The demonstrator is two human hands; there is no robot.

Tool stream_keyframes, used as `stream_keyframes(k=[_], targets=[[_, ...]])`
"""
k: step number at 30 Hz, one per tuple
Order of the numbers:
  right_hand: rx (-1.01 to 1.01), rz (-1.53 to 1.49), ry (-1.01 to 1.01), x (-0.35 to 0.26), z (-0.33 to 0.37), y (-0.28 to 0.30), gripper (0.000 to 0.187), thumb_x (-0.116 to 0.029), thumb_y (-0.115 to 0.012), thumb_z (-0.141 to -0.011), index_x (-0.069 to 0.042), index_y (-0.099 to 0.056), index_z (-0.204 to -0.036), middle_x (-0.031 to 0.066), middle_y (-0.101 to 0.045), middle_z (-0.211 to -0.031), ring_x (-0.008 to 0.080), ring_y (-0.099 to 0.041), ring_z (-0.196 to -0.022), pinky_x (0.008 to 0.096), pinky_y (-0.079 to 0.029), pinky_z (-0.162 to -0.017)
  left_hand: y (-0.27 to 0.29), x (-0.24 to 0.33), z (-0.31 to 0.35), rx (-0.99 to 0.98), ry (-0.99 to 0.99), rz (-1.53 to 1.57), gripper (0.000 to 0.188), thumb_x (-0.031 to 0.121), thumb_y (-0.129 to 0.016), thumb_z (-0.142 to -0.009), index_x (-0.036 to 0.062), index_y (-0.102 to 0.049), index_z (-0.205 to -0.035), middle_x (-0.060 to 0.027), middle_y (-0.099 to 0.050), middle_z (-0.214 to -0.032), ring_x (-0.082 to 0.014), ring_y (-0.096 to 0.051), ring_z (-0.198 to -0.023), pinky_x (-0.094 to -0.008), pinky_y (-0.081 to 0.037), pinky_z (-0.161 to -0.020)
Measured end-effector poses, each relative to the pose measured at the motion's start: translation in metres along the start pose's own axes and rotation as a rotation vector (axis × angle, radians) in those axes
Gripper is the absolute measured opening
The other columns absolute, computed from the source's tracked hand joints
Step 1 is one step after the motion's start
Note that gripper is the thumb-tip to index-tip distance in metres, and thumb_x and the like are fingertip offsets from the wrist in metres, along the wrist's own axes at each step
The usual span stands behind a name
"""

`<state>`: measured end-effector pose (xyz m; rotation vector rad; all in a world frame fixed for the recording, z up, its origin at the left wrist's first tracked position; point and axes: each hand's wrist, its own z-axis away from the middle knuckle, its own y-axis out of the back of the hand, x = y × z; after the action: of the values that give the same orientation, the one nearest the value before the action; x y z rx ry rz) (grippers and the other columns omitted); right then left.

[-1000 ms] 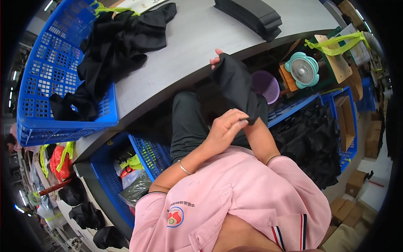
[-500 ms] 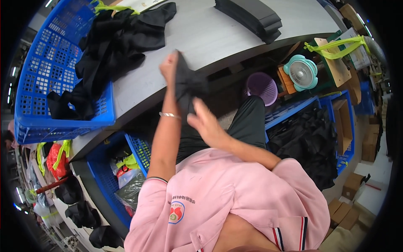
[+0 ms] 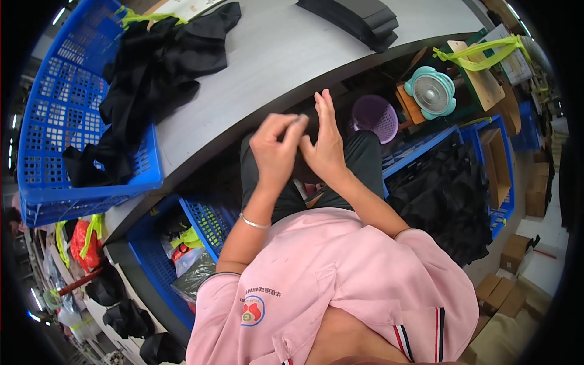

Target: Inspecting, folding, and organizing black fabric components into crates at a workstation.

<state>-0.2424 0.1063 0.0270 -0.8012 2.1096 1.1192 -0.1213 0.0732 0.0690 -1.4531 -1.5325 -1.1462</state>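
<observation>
Over my lap, in front of the table edge, my two hands are close together. My left hand (image 3: 277,149) is closed, thumb and fingertips pinched together, with a small dark bit at the tips. What it holds is lost against the dark background. Just right of it, my right hand (image 3: 325,146) has its fingers stretched out, palm turned toward the left hand. Black cloth pieces (image 3: 164,67) lie heaped on the table at the left and spill into a blue plastic basket (image 3: 67,103). A stack of flat black pieces (image 3: 359,21) rests farther back on the table.
To the right stand a purple bin (image 3: 374,118), a teal fan (image 3: 431,92) and a blue crate with heaped black cloth (image 3: 438,201). Under the table at left, a blue crate (image 3: 161,267) holds bags. The grey table edge (image 3: 274,100) curves ahead of my hands.
My left hand has come back from above the table toward my lap, and my right hand has risen beside it. The black cloth that hung from the left hand no longer shows clearly.
</observation>
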Motion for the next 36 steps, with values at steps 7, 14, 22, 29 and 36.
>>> stream_keyframes(k=[7,14,22,29,36], targets=[[-0.241,-0.869,-0.62,0.014,0.0,0.014,0.018,-0.007,-0.068,-0.089,0.001,-0.065,-0.105,0.0057,-0.072,-0.097,0.0178,-0.069,-0.085,0.0286,-0.054,-0.076,0.03,-0.016,0.002,0.115,-0.081,-0.098,0.003,0.001,-0.074,-0.085,-0.0008,-0.073,-0.086,-0.006,-0.067,-0.077,-0.0126,-0.061,-0.068,-0.0247,-0.047,-0.062],[-0.445,-1.295,-0.745,-0.027,-0.004,0.037,0.028,-0.024,-0.065,-0.098,-0.002,-0.063,-0.114,0.0018,-0.067,-0.105,0.0076,-0.062,-0.094,0.0233,-0.051,-0.083,0.048,-0.039,-0.012,0.131,0.28,0.365,0.023,0.017,-0.062,-0.099,-0.0036,-0.07,-0.096,-0.003,-0.068,-0.091,-0.0117,-0.062,-0.078,-0.0244,-0.05,-0.07],[-0.188,-0.35,-0.206,-0.006,-0.036,-0.003,0.02,-0.021,-0.063,-0.098,-0.002,-0.068,-0.096,0.0079,-0.067,-0.08,0.0081,-0.055,-0.07,0.0243,-0.047,-0.068,0.032,-0.034,0.041,-0.519,0.98,1.288,0.03,0.019,-0.053,-0.102,0.0005,-0.061,-0.125,-0.013,-0.067,-0.118,-0.0213,-0.067,-0.104,-0.0332,-0.057,-0.09],[-0.797,-0.446,-0.362,-0.004,0.043,-0.081,0.023,-0.021,-0.062,-0.097,0.002,-0.063,-0.092,0.0099,-0.052,-0.071,0.0117,-0.047,-0.066,0.0309,-0.043,-0.061,0.013,-0.032,0.053,-0.515,0.88,0.991,0.036,0.021,-0.05,-0.103,0.004,-0.053,-0.134,-0.0085,-0.058,-0.13,-0.0209,-0.058,-0.113,-0.0328,-0.052,-0.089],[-0.915,-0.795,-1.021,0.018,0.106,-0.106,0.017,-0.007,-0.051,-0.095,0.005,-0.063,-0.097,0.0124,-0.062,-0.078,0.0175,-0.059,-0.063,0.0334,-0.051,-0.055,-0.007,0.025,-0.023,-0.308,0.526,0.538,0.046,0.028,-0.044,-0.106,0.0056,-0.042,-0.146,-0.0071,-0.046,-0.147,-0.0233,-0.047,-0.132,-0.0314,-0.044,-0.098]])
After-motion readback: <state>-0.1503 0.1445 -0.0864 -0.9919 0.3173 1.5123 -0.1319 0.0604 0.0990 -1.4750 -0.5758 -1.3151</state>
